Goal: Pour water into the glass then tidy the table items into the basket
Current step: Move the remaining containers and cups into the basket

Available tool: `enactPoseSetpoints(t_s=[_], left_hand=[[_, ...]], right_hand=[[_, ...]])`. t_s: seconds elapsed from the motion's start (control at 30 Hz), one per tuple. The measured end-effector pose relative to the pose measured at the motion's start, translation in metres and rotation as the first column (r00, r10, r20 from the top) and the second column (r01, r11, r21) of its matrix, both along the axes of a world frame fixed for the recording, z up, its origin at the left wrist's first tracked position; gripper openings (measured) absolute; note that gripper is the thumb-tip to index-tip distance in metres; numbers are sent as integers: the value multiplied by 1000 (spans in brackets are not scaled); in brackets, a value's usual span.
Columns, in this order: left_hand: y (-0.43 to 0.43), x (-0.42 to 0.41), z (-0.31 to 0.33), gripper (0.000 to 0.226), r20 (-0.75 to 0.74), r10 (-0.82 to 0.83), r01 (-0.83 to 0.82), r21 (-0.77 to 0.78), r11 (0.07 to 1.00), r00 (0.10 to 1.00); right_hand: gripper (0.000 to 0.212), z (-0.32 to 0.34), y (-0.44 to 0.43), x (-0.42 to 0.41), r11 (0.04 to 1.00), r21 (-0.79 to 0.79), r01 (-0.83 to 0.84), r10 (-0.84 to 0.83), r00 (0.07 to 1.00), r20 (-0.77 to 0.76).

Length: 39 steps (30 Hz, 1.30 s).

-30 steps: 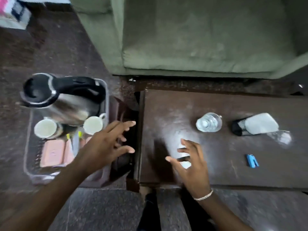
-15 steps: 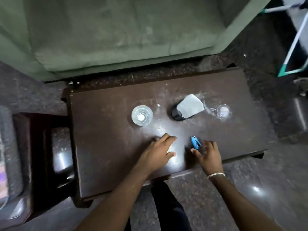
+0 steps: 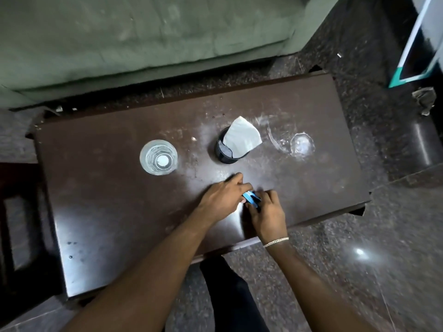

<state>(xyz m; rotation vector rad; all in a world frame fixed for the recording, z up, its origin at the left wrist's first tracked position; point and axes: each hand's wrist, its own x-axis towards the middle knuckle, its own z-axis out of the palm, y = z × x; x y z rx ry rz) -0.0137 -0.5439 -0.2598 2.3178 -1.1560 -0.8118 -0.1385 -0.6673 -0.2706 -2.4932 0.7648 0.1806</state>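
Glass (image 3: 158, 157) stands upright on the left half of the table (image 3: 100, 202), mouth up, clear water in it, well apart from both hands. Near the front edge, right of centre, lies a small blue clip (image 3: 250, 199), its long axis slanting from upper left to lower right; which end is the front I cannot tell, since fingers cover part of it. The left hand (image 3: 224, 198) lies palm down with its fingertips curled onto the clip's upper-left end. The right hand (image 3: 268, 213) meets it from the other side, fingers bent around the lower-right end, a bracelet (image 3: 275, 242) on its wrist. Both hands pinch the clip between them, and it sits low on the tabletop or just off it; I cannot tell which. Behind the hands a black cup (image 3: 225, 152) stands with a white napkin (image 3: 242, 137) sticking out and leaning right. Right of it an empty tumbler (image 3: 302, 144) sits near a wet ring. A green sofa (image 3: 143, 37) fills the far side
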Motion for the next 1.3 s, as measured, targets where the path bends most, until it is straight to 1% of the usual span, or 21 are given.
enactPoseSetpoints(t_s=[0.07, 0.2, 0.3, 0.4, 0.47, 0.57, 0.73, 0.8, 0.87, 0.9, 1.0, 1.07, 1.17, 1.3], left_hand=[[12, -6, 6, 30, 5, 36, -36, -20, 999, 999], [58, -4, 40, 32, 2, 148, -148, -22, 989, 989], [117, 4, 76, 36, 10, 269, -269, -22, 963, 963], [188, 18, 113, 38, 46, 422, -419, -65, 906, 905], [244, 19, 135, 36, 51, 531, -525, -101, 845, 846], [325, 7, 158, 32, 61, 681, -662, -187, 726, 730], [455, -20, 173, 33, 120, 855, -824, -230, 518, 504], [498, -33, 176, 33, 105, 905, -868, -254, 426, 413], [532, -43, 177, 38, 57, 947, -908, -272, 319, 316], [549, -47, 176, 39, 60, 960, -917, -282, 280, 275], [596, -56, 171, 35, 154, 968, -936, -265, 232, 197], [618, -61, 165, 34, 246, 956, -945, -243, 219, 158], [643, -65, 154, 35, 417, 902, -965, -170, 198, 112], [663, -59, 142, 33, 474, 877, -994, -31, 104, 77]], right_hand=[[41, 11, 4, -3, 999, 13, -42, 42, 999, 3], [40, 49, 32, 9, 987, 39, -158, 156, 986, 52], [38, 84, 72, 34, 956, 80, -283, 270, 952, 143], [39, 115, 128, 71, 919, 103, -379, 346, 906, 245], [39, 131, 177, 93, 882, 110, -458, 407, 858, 313], [41, 149, 253, 113, 801, 126, -586, 505, 772, 385], [40, 162, 382, 135, 610, 109, -785, 643, 571, 510], [39, 165, 429, 139, 538, 97, -837, 682, 500, 534], [40, 166, 468, 145, 488, 32, -873, 743, 434, 510], [41, 166, 489, 148, 463, -3, -886, 775, 404, 486], [44, 168, 546, 157, 361, -69, -930, 867, 307, 393], [45, 166, 578, 159, 297, -114, -948, 913, 248, 323], [41, 159, 620, 161, 246, -158, -956, 949, 204, 242], [43, 145, 659, 168, 157, -148, -976, 982, 139, 128]])
